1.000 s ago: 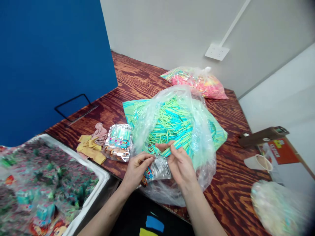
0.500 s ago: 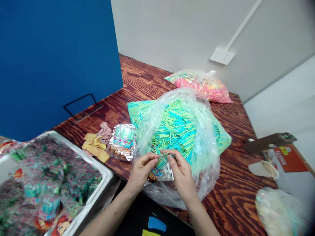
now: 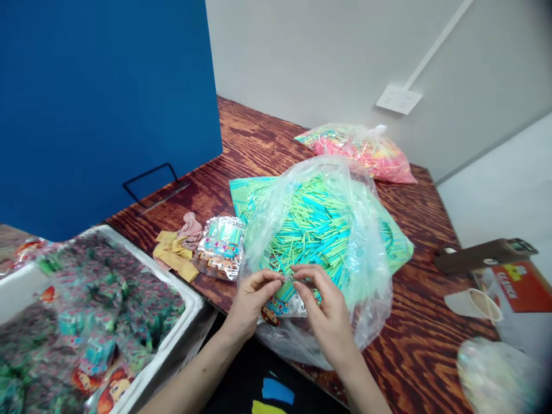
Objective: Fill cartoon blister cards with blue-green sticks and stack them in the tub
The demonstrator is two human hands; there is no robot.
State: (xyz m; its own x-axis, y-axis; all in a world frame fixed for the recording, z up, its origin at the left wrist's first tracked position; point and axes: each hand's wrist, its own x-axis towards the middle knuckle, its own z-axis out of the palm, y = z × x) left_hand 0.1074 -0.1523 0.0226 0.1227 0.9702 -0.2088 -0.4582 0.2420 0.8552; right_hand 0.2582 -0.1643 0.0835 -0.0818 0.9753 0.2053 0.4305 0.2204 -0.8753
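Observation:
Over the front of a large clear plastic bag [image 3: 366, 310] full of thin green and blue sticks [image 3: 310, 224], both of my hands come together. My left hand [image 3: 252, 296] is closed, thumb and forefinger pinching the top edge of a small silver printed pouch [image 3: 280, 307]. Green and blue stripes and a brown cartoon figure show on the pouch, which hangs partly hidden below the fingers. My right hand [image 3: 325, 305] is beside the pouch's other side, thumb and fingers parted, with nothing visible held. To the left lies a stack of similar silver pouches [image 3: 222, 247].
Yellow and pink finger cots or gloves [image 3: 176, 247] lie left of the stack. A white foam box [image 3: 190, 302] of filled packets stands at lower left. Behind is a knotted bag of pink sticks [image 3: 366, 155]. A paper cup [image 3: 470, 305] and brown bottle [image 3: 483, 256] are at right.
My right thumb and fingers have parted from a pinch at the pouch's top. The left hand keeps its pinch. The whole scene has shifted slightly rightward as the head turned.

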